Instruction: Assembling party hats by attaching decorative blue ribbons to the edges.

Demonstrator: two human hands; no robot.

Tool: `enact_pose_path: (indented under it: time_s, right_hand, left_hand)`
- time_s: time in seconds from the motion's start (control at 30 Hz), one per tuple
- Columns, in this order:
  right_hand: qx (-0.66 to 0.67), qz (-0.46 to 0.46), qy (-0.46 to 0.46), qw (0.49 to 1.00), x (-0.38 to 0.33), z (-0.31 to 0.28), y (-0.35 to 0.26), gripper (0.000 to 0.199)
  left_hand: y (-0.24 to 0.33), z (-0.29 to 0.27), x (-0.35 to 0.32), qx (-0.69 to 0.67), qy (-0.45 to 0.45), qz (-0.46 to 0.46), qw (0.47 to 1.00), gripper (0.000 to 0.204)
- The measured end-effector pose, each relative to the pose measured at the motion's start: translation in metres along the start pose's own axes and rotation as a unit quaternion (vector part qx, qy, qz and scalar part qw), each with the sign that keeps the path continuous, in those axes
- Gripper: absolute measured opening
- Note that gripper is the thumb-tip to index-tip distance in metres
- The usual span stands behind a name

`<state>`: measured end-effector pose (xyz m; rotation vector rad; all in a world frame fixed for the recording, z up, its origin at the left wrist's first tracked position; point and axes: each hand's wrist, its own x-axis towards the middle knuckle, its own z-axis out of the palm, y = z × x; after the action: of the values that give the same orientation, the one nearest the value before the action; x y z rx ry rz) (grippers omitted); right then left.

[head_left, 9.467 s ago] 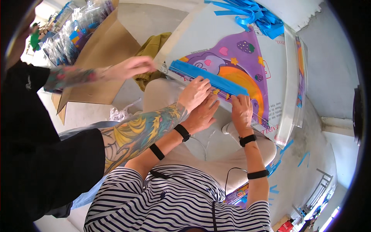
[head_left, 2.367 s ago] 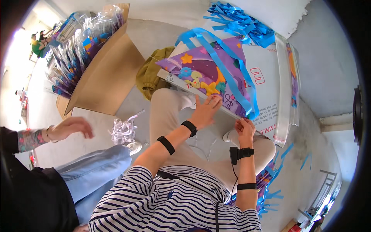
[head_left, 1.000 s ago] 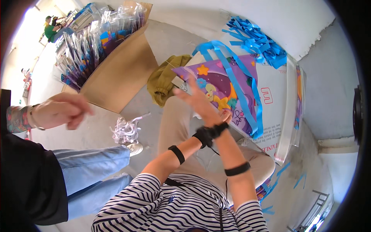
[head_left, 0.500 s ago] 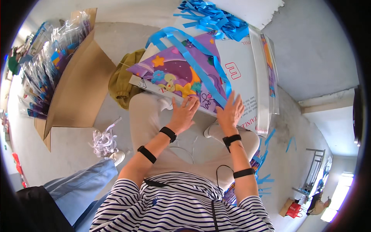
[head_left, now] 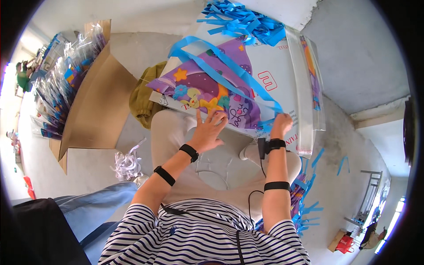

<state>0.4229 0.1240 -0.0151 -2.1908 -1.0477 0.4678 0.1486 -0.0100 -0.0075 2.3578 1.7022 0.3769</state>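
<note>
A purple printed triangular piece (head_left: 206, 81) with stars and cartoon animals lies on a white box (head_left: 260, 62) in front of my knees. My left hand (head_left: 210, 131) rests on its near edge with the fingers apart. A long blue ribbon (head_left: 240, 73) loops over the piece and runs down to its right corner. There my right hand (head_left: 282, 125) is closed in a pinch on the ribbon. The ribbon's end is partly hidden by the fingers.
Loose blue ribbons (head_left: 243, 22) are piled at the box's far end. Clear plastic sleeves (head_left: 302, 92) lie along its right side. On the left stands a cardboard box (head_left: 95, 95) of wrapped packets, with an olive garment (head_left: 143, 99) beside it. Another person's jeans (head_left: 95, 201) show at lower left.
My right hand has gone from open fingers to a closed pinch and moved slightly right, drawing the ribbon rightward. My left hand stays on the piece's near edge.
</note>
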Motion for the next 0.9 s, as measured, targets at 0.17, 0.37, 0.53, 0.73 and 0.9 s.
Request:
enact_pose_path:
  time_s: [0.17, 0.37, 0.53, 0.73, 0.9]
  right_hand:
    - [0.461, 0.085, -0.171, 0.867, 0.037, -0.046, 0.007, 0.026]
    - [0.272, -0.299, -0.095, 0.91, 0.11, -0.111, 0.015, 0.027]
    - [0.553, -0.051, -0.216, 0.803, 0.081, -0.143, -0.067, 0.031]
    - [0.373, -0.263, -0.355, 0.816, -0.017, -0.097, -0.108, 0.044]
    - [0.171, -0.402, -0.425, 0.793, -0.066, -0.095, -0.131, 0.057]
  left_hand:
    - [0.009, 0.001, 0.006, -0.017, -0.007, -0.003, 1.0, 0.093]
    - [0.04, 0.013, 0.025, -0.017, 0.0, 0.015, 1.0, 0.094]
    - [0.058, 0.019, 0.035, -0.036, 0.011, 0.012, 0.999, 0.093]
    - [0.098, -0.014, 0.064, -0.467, 0.028, 0.03, 0.883, 0.083]
    - [0.082, -0.04, 0.091, -0.678, -0.115, -0.073, 0.722, 0.059]
